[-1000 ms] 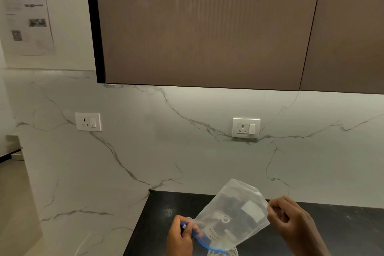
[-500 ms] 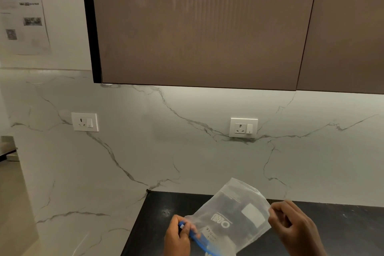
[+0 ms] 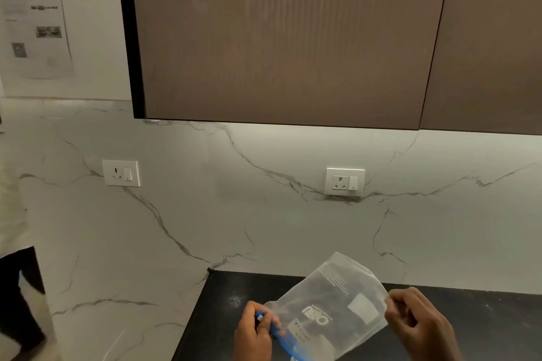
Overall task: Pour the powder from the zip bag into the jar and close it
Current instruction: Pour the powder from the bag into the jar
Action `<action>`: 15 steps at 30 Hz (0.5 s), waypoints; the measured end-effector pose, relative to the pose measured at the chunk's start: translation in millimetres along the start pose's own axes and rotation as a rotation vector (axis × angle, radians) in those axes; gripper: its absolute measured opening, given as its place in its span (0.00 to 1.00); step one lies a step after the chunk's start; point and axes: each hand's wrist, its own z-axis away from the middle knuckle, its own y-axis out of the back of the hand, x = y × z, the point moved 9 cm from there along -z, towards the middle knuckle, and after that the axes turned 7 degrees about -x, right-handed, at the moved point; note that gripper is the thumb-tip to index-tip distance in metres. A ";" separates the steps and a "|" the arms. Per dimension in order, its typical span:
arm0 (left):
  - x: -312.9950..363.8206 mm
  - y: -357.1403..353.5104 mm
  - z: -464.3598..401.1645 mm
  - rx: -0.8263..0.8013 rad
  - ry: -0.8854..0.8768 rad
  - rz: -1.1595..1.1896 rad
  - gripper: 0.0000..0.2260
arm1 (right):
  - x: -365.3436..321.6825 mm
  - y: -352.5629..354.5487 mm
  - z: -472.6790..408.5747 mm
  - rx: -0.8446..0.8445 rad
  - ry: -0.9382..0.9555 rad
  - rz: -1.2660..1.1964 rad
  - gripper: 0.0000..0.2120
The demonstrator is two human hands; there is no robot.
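A clear plastic zip bag (image 3: 331, 305) with a white label patch and a blue zip strip is held upside down over the black counter (image 3: 223, 296), zip end at the bottom. My left hand (image 3: 252, 334) pinches the blue zip strip at the bag's lower left corner. My right hand (image 3: 419, 325) grips the bag's right edge near its raised bottom. The bag looks nearly flat; I cannot tell how much powder is inside. No jar shows in the frame; the area below the bag is cut off by the image edge.
The white marble backsplash carries two wall sockets (image 3: 120, 173) (image 3: 345, 182). Brown upper cabinets (image 3: 281, 38) hang overhead. A printed sheet (image 3: 38, 26) is stuck on the wall at upper left. A dark object (image 3: 17, 299) stands at the left edge.
The view has shifted slightly to the left. The bag and both hands keep nearly the same hold, with the bag sitting a little lower in the frame.
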 end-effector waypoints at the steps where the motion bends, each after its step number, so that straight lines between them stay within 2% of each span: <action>1: 0.3 0.1 -0.4 0.003 -0.004 -0.020 0.05 | 0.6 -3.1 -0.5 -0.029 0.013 0.001 0.15; 3: -2.6 2.3 -2.2 0.016 -0.011 -0.006 0.05 | 1.0 -6.1 -0.2 -0.055 0.019 -0.004 0.14; 6: -6.4 -1.8 -5.1 -0.015 -0.025 -0.003 0.05 | -2.2 2.7 0.4 -0.009 0.000 -0.004 0.13; 9: -8.9 -1.9 -7.9 -0.015 -0.018 0.021 0.06 | -2.2 -4.1 -0.9 -0.074 0.021 0.008 0.15; 12: -11.2 -3.3 -10.1 -0.029 -0.039 0.019 0.06 | -1.2 5.9 -1.2 -0.004 -0.002 0.022 0.12; 15: -7.7 -6.3 -10.9 -0.046 -0.057 0.006 0.06 | 0.3 3.6 -1.0 -0.009 -0.005 0.029 0.13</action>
